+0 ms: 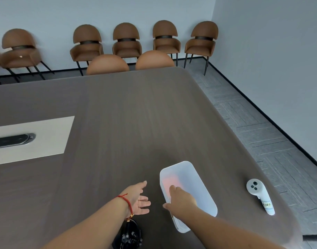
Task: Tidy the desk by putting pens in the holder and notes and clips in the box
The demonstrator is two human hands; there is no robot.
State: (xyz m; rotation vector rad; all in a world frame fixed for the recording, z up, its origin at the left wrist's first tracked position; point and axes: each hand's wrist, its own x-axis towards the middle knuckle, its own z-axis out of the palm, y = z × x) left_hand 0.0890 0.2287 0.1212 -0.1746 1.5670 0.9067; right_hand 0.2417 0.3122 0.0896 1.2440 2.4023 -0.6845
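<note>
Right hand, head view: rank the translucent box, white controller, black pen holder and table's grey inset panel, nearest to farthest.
From the right hand:
1. Translucent box, touching, under the fingers.
2. Black pen holder, near edge, below the left wrist.
3. White controller, to the right.
4. Grey inset panel, far left.
Items 2 and 3 are close to call.

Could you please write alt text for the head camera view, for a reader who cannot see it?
The right hand rests on a translucent white box on a dark wood-grain table, while the empty left hand hovers open beside it. A black pen holder sits near the left forearm, a white controller lies to the right, and brown chairs line the wall.
</note>
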